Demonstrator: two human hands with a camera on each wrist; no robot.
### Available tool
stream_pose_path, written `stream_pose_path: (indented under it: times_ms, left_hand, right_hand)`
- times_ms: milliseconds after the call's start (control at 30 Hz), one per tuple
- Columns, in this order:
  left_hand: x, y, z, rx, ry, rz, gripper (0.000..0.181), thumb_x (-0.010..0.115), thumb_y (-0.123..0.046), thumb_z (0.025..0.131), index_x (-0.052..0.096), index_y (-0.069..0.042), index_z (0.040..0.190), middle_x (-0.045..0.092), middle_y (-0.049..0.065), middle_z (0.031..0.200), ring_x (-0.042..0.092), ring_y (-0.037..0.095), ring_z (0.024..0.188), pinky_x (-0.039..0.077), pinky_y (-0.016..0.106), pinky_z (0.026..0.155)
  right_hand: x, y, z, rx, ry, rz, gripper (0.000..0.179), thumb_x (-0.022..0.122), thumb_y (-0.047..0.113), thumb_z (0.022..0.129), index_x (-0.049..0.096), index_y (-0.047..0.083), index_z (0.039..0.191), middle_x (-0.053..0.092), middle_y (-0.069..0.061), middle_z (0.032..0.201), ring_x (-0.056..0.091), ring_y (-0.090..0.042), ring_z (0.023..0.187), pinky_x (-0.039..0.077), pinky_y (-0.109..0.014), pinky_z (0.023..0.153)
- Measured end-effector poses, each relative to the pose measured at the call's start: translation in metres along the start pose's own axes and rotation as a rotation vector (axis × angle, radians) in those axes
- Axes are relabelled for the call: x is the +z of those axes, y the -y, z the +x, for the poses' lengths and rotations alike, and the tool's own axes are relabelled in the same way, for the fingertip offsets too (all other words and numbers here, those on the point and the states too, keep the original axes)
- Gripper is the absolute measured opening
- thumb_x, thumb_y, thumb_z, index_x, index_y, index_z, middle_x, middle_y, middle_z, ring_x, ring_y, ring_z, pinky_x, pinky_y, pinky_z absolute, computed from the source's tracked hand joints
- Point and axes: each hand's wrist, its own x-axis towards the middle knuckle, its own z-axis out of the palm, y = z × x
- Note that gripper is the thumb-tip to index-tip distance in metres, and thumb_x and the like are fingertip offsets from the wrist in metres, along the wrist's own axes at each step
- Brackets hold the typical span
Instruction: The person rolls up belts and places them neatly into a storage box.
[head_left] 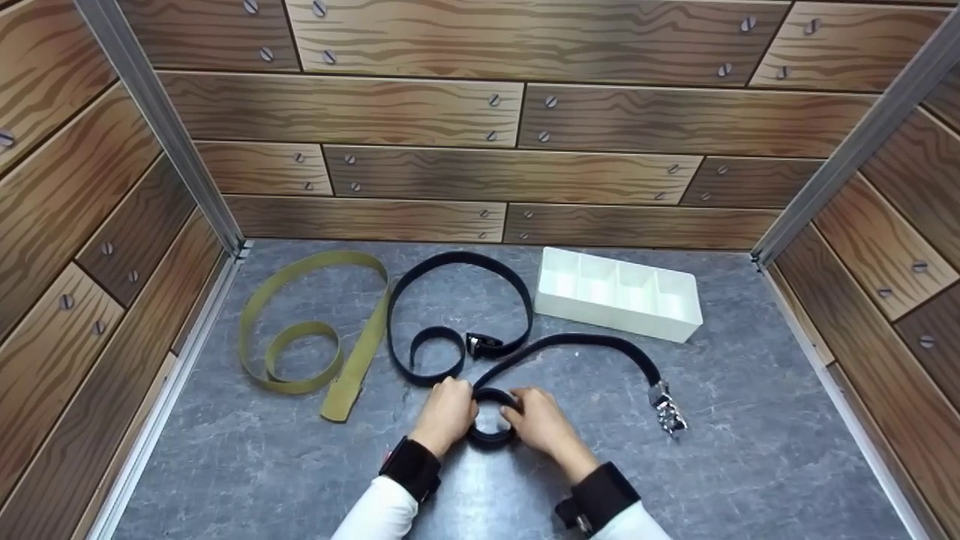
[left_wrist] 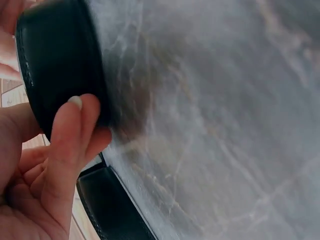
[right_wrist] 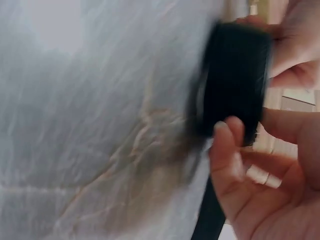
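Left hand and right hand pinching coiled black belt, seemingly smooth leather; shiny metal buckle

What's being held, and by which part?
The black belt with the bright silver buckle: left hand and right hand grip opposite sides of its coiled end.

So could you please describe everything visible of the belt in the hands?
The belt is black and leather-like, with a shiny silver buckle. One end is coiled into a ring on edge, pinched by the left hand and right hand; the rest curves away over the grey surface, buckle end to the right.
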Motion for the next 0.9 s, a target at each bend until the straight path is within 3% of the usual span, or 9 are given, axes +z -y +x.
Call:
stream_pose_path:
  times_ms: [133, 300, 367, 500, 600, 667, 767, 900]
  left_hand:
    - [0.0, -0.001, 0.0, -0.02, -0.006, 0.017, 0.012, 0.07, -0.006, 0.075, 0.064, -0.003, 0.065, 0.066, 0.017, 0.069, 0.067, 0.038, 0.065, 0.051, 0.046, 0.056]
    - [-0.001, 0.0, 0.001, -0.021, 0.019, 0.019, 0.013, 0.072, -0.009, 0.076, 0.064, -0.003, 0.067, 0.066, 0.017, 0.069, 0.067, 0.037, 0.065, 0.051, 0.046, 0.056]
    - [-0.002, 0.001, 0.002, -0.013, 0.032, 0.016, 0.014, 0.072, -0.01, 0.077, 0.064, -0.003, 0.068, 0.066, 0.016, 0.07, 0.067, 0.037, 0.065, 0.052, 0.045, 0.056]
    - [-0.003, 0.002, 0.005, 0.005, 0.038, 0.022, 0.017, 0.072, -0.013, 0.081, 0.065, -0.002, 0.07, 0.066, 0.016, 0.07, 0.067, 0.037, 0.066, 0.053, 0.045, 0.058]
    - [-0.003, 0.003, 0.007, 0.017, 0.02, 0.03, 0.017, 0.07, -0.012, 0.081, 0.065, -0.003, 0.068, 0.065, 0.016, 0.068, 0.066, 0.037, 0.064, 0.053, 0.045, 0.058]
    - [-0.002, 0.002, 0.008, 0.019, 0.003, 0.029, 0.015, 0.068, -0.009, 0.078, 0.065, -0.003, 0.065, 0.065, 0.015, 0.067, 0.066, 0.037, 0.064, 0.052, 0.046, 0.057]
    - [-0.001, 0.0, 0.007, 0.003, -0.026, 0.009, 0.012, 0.067, -0.005, 0.074, 0.064, -0.004, 0.062, 0.065, 0.015, 0.066, 0.066, 0.038, 0.062, 0.051, 0.046, 0.055]
    - [0.001, -0.004, 0.004, -0.019, -0.023, -0.027, 0.013, 0.067, -0.004, 0.072, 0.061, -0.005, 0.06, 0.065, 0.016, 0.066, 0.066, 0.037, 0.061, 0.051, 0.044, 0.053]
  right_hand:
    - [0.003, 0.005, -0.005, 0.115, 0.039, 0.099, 0.022, 0.063, 0.007, 0.093, 0.063, -0.007, 0.11, 0.061, -0.003, 0.061, 0.061, -0.015, 0.046, 0.049, -0.03, 0.045]
    - [0.003, 0.006, -0.003, 0.09, 0.024, 0.045, 0.021, 0.058, -0.003, 0.09, 0.065, -0.008, 0.108, 0.058, -0.002, 0.06, 0.058, -0.011, 0.045, 0.048, -0.026, 0.044]
    - [0.002, 0.005, 0.0, 0.069, 0.025, 0.019, 0.023, 0.057, -0.004, 0.089, 0.065, -0.008, 0.11, 0.06, -0.005, 0.062, 0.059, -0.013, 0.047, 0.049, -0.029, 0.046]
    - [-0.001, 0.002, 0.008, -0.015, 0.021, -0.058, 0.031, 0.06, -0.004, 0.088, 0.065, -0.008, 0.118, 0.07, -0.02, 0.089, 0.069, -0.028, 0.078, 0.056, -0.039, 0.069]
    - [-0.002, -0.001, 0.013, -0.089, -0.008, -0.083, 0.031, 0.061, -0.003, 0.088, 0.067, -0.004, 0.119, 0.068, -0.023, 0.11, 0.065, -0.036, 0.102, 0.051, -0.047, 0.087]
    - [-0.002, -0.003, 0.014, -0.108, -0.038, -0.069, 0.031, 0.063, 0.0, 0.09, 0.066, -0.004, 0.12, 0.067, -0.022, 0.111, 0.063, -0.038, 0.106, 0.048, -0.05, 0.091]
    - [-0.002, -0.004, 0.012, -0.072, -0.095, -0.032, 0.031, 0.066, 0.009, 0.091, 0.066, -0.005, 0.118, 0.07, -0.016, 0.099, 0.066, -0.032, 0.095, 0.05, -0.047, 0.087]
    - [0.0, -0.001, 0.001, 0.068, -0.059, 0.082, 0.042, 0.069, 0.015, 0.09, 0.059, -0.011, 0.121, 0.063, -0.006, 0.071, 0.064, -0.019, 0.06, 0.054, -0.038, 0.058]
